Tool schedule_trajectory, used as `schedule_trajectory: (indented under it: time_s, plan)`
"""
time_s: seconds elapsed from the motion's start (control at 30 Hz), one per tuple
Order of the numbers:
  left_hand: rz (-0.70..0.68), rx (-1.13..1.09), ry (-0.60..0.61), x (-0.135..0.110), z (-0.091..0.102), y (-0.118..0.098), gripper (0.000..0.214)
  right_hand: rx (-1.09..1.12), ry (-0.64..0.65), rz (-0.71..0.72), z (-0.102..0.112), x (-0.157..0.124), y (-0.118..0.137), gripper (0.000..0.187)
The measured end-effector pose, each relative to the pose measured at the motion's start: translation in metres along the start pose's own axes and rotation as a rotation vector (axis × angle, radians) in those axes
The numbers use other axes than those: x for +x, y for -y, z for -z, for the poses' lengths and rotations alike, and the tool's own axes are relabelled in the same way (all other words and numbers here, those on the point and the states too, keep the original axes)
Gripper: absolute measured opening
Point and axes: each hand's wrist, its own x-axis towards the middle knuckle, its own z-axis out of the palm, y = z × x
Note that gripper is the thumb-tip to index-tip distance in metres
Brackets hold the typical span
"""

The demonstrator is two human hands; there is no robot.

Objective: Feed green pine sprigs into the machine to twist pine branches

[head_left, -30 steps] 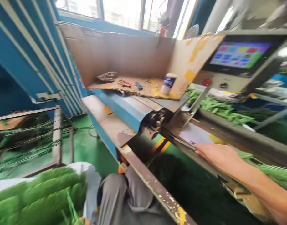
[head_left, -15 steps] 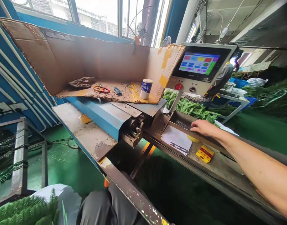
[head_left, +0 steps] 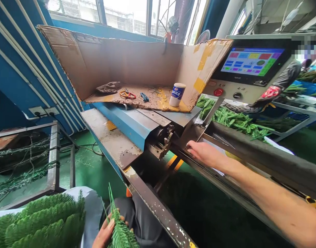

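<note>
My left hand (head_left: 104,234) is low in front of my lap, its fingers closed around the stem of a green artificial pine branch (head_left: 120,232). Beside it, a thick heap of similar branches (head_left: 39,220) lies at the lower left. My right hand (head_left: 203,153) reaches across to the steel tray of a blue machine, with its fingers curled down at the tray's long metal rail (head_left: 251,155). Thin metal wires (head_left: 222,140) lie in the tray beyond the rail. Whether those fingers pinch anything is hidden.
A touchscreen panel (head_left: 252,62) with a red button (head_left: 218,92) stands above the tray. A cardboard-lined shelf (head_left: 137,100) holds scissors, a blue tool and a cup. Green branches (head_left: 232,120) lie behind the machine. A co-worker's gloved hand (head_left: 267,92) shows at the right.
My left hand has come into view at the bottom with a pine branch. My right hand has moved left along the tray, and the rail now hides more of the tray.
</note>
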Motion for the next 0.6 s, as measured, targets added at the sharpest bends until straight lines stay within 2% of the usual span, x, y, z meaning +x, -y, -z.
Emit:
schedule_trajectory:
  time_s: [0.13,0.27,0.37,0.5,0.6]
  plan:
    - [0.0,-0.03,-0.012,0.004,0.017,0.008,0.087,-0.014,-0.024,0.056,-0.023,0.025,0.027,0.012]
    - [0.011,-0.036,-0.041,0.008,0.032,0.014,0.083,-0.004,-0.121,0.002,-0.037,0.045,0.047,0.019]
    - [0.012,-0.051,-0.033,0.008,0.034,0.016,0.074,0.042,-0.224,-0.07,-0.057,0.051,0.067,0.032]
    - [-0.004,-0.072,-0.001,0.004,0.034,0.016,0.062,0.303,-0.346,-0.201,-0.089,0.051,0.088,0.064]
    - [-0.009,-0.087,0.005,0.001,0.033,0.015,0.06,0.577,-0.361,-0.204,-0.104,0.05,0.088,0.083]
